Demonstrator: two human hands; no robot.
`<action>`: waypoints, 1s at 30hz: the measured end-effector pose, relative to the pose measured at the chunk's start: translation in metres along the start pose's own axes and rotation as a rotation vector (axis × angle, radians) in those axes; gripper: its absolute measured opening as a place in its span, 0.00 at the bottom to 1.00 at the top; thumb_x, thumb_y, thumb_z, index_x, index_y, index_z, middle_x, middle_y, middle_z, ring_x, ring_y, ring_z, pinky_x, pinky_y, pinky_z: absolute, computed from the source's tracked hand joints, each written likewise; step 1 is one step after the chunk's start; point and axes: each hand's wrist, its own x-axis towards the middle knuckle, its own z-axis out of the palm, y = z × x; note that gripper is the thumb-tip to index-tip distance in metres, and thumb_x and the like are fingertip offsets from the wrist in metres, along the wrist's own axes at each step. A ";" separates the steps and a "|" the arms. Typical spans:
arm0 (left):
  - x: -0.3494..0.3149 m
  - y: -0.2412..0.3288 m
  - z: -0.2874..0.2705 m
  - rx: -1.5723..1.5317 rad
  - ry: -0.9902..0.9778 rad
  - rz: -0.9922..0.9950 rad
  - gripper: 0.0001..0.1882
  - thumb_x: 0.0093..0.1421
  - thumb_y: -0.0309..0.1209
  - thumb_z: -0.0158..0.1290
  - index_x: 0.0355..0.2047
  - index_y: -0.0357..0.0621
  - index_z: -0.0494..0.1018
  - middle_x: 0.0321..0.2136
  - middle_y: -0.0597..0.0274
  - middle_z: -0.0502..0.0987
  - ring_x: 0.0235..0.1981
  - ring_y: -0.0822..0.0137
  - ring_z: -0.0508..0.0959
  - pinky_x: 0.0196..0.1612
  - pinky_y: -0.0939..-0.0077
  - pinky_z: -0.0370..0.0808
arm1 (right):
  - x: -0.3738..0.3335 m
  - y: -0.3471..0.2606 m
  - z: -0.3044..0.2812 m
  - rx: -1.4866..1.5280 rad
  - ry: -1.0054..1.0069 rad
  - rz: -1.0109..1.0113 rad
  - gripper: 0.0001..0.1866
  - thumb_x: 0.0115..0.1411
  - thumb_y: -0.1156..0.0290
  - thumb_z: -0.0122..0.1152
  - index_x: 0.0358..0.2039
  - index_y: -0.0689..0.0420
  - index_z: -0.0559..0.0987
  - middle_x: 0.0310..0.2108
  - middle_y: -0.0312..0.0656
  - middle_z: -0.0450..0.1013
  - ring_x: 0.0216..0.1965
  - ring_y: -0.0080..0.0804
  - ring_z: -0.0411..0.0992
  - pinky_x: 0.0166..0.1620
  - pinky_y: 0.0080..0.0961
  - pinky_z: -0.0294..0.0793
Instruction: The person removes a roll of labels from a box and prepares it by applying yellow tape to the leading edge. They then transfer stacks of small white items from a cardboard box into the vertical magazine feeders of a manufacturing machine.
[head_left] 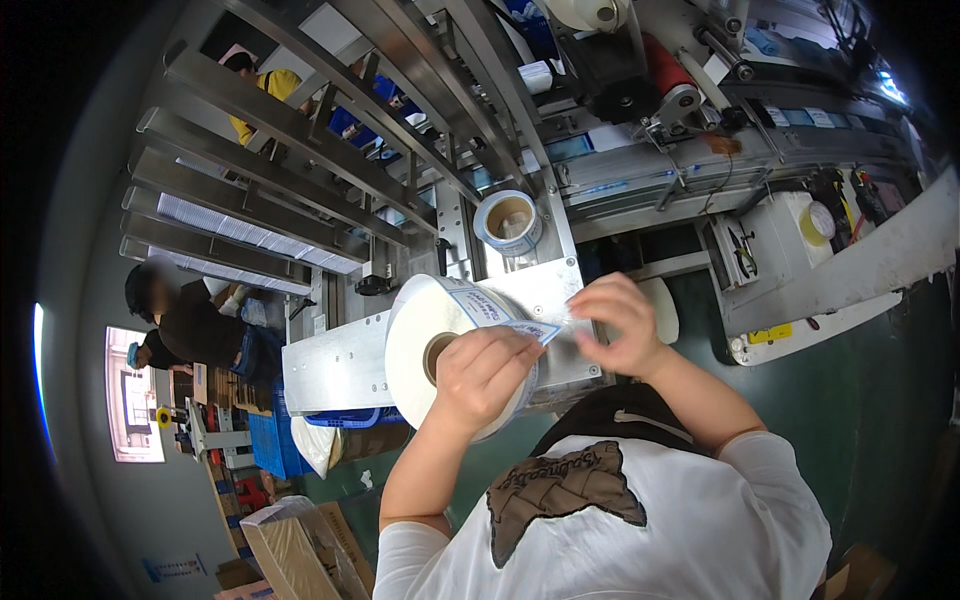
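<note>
A large white roll of labels point(408, 350) stands on its edge on a metal plate point(335, 365) in front of me, its brown cardboard core facing left. The loose end of its blue-and-white printed strip point(530, 327) comes off the top to a folded point. My left hand point(480, 375) pinches that strip near its end, with the wrist beside the roll. Just right of the strip's tip, my right hand point(622, 325) has its fingers curved and apart, and I see nothing in it. A smaller label roll point(508, 223) with a brown core lies farther back.
Slanted metal rails point(300, 140) rise at the back left, with stacked white sheets point(255, 235) below. A conveyor point(650, 185) runs along the back right. On a white machine ledge at right sits yellow tape point(817, 224). Other people point(205, 325) work at left, near cartons point(300, 550).
</note>
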 end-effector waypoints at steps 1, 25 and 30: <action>0.002 0.000 0.000 -0.004 -0.009 0.003 0.09 0.38 0.22 0.62 0.22 0.41 0.75 0.25 0.63 0.76 0.26 0.66 0.77 0.26 0.76 0.73 | 0.004 -0.012 0.006 0.021 -0.004 -0.036 0.11 0.39 0.80 0.65 0.26 0.55 0.78 0.33 0.36 0.75 0.33 0.35 0.71 0.37 0.28 0.71; 0.001 -0.014 -0.042 0.155 0.232 -0.231 0.14 0.33 0.16 0.57 0.25 0.40 0.72 0.26 0.59 0.75 0.27 0.61 0.76 0.29 0.70 0.73 | -0.008 0.009 0.002 0.011 0.005 0.010 0.11 0.39 0.82 0.67 0.26 0.57 0.79 0.31 0.36 0.75 0.31 0.34 0.70 0.34 0.28 0.70; 0.015 -0.019 -0.022 -0.120 -0.093 -0.250 0.15 0.39 0.17 0.57 0.31 0.39 0.75 0.32 0.59 0.77 0.34 0.58 0.77 0.37 0.68 0.74 | -0.005 0.004 0.002 0.077 -0.095 0.010 0.13 0.40 0.84 0.66 0.29 0.55 0.81 0.36 0.40 0.72 0.35 0.34 0.70 0.37 0.26 0.71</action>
